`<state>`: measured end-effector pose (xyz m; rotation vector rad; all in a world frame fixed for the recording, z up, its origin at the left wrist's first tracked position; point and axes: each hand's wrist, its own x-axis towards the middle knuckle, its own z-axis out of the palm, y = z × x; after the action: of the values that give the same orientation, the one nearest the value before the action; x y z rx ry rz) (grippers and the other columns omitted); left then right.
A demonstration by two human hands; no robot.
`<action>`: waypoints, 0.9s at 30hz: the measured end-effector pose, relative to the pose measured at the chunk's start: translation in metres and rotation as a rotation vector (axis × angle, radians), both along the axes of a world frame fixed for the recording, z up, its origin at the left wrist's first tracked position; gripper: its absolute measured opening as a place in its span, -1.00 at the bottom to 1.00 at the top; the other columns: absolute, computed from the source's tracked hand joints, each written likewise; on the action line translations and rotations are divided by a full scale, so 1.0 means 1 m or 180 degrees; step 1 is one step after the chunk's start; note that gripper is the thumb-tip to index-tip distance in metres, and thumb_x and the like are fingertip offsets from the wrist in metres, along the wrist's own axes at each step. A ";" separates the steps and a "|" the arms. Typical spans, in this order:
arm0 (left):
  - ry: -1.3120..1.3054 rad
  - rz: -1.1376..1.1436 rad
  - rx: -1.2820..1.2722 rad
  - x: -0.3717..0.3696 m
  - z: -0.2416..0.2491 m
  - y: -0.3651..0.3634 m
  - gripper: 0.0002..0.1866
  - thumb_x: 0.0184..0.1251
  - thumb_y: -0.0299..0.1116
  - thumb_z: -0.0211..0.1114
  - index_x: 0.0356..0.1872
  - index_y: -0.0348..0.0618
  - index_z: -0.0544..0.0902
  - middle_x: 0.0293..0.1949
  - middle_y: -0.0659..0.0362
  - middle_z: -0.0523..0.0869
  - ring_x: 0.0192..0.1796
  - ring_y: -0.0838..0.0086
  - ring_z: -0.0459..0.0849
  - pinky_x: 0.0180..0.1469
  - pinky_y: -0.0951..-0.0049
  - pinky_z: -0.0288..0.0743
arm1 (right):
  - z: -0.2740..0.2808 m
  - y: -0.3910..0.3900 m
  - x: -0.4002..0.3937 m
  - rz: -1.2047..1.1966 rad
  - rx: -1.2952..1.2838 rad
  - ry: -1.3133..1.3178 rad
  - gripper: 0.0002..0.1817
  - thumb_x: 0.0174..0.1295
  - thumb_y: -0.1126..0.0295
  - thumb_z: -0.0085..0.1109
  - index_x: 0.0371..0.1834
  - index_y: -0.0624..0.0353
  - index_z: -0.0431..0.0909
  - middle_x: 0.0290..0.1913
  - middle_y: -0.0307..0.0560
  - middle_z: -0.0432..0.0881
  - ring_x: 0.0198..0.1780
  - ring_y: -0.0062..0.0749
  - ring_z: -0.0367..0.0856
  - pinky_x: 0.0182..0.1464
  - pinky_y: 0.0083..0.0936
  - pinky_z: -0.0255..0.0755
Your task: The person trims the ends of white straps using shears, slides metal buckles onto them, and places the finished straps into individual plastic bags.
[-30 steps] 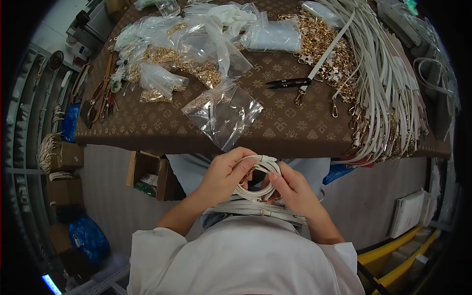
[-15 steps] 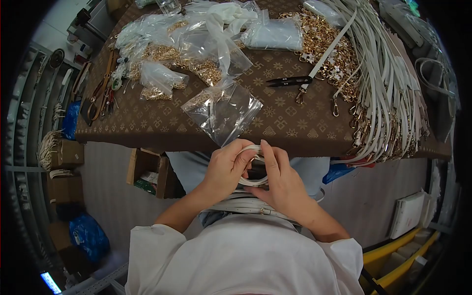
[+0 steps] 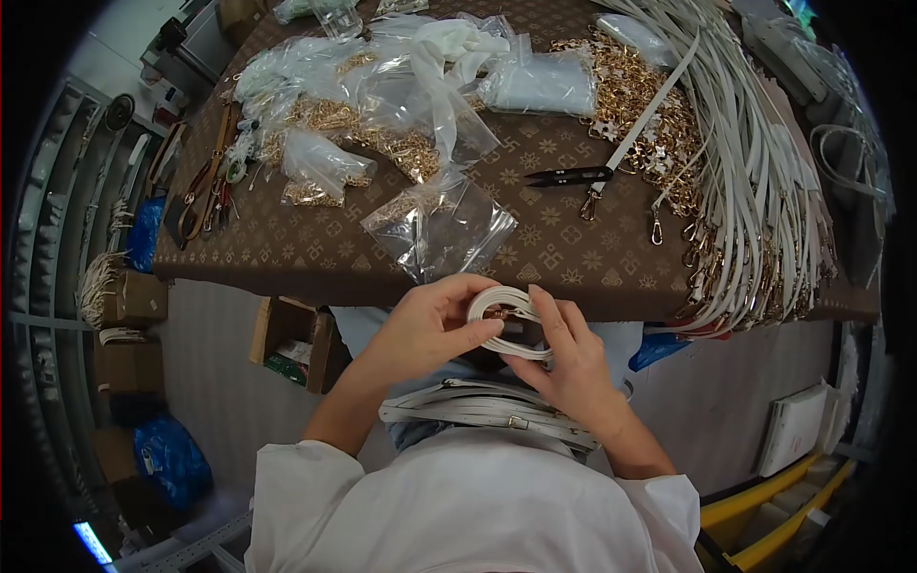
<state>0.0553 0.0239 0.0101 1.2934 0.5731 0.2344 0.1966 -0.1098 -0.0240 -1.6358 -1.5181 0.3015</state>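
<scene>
Between my two hands is a white strap [image 3: 482, 304] wound into a round coil, with gold metal hardware showing inside the ring. My left hand [image 3: 435, 325] grips the coil's left side, its thumb laid against the near face. On the right side, my right hand [image 3: 565, 353] holds the coil with fingers over the top and thumb below. More white straps [image 3: 468, 403] with a gold buckle lie across my lap. Just beyond the coil, an open clear plastic bag [image 3: 444, 234] rests at the table's front edge.
On the brown patterned table [image 3: 306, 244] are black thread snips [image 3: 569, 177], a heap of gold clasps [image 3: 650, 124], hanging white straps [image 3: 755, 181], bagged gold hardware [image 3: 320, 172] and orange-handled scissors [image 3: 196, 196]. An open cardboard box [image 3: 272, 329] stands beneath.
The coil has turned to show its round face more fully and sits slightly further right. My left thumb has shifted onto its near side. The camera view has tilted a little.
</scene>
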 end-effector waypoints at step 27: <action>-0.0532 0.0916 -0.0056 0.012 -0.018 -0.019 -0.72 0.23 -0.62 0.16 -0.02 -0.35 0.42 -0.13 0.06 0.63 -0.07 0.52 0.60 0.04 0.56 0.48 | -0.011 0.001 0.004 -0.0267 0.0047 -0.0615 -0.09 -0.11 0.46 0.38 0.34 0.34 0.07 -0.02 0.15 0.40 -0.20 -0.09 0.56 -0.30 -0.39 0.54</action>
<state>0.0677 0.0045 -0.0083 1.1590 0.6153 0.5692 0.2002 -0.1090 -0.0355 -1.7525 -1.5841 0.0883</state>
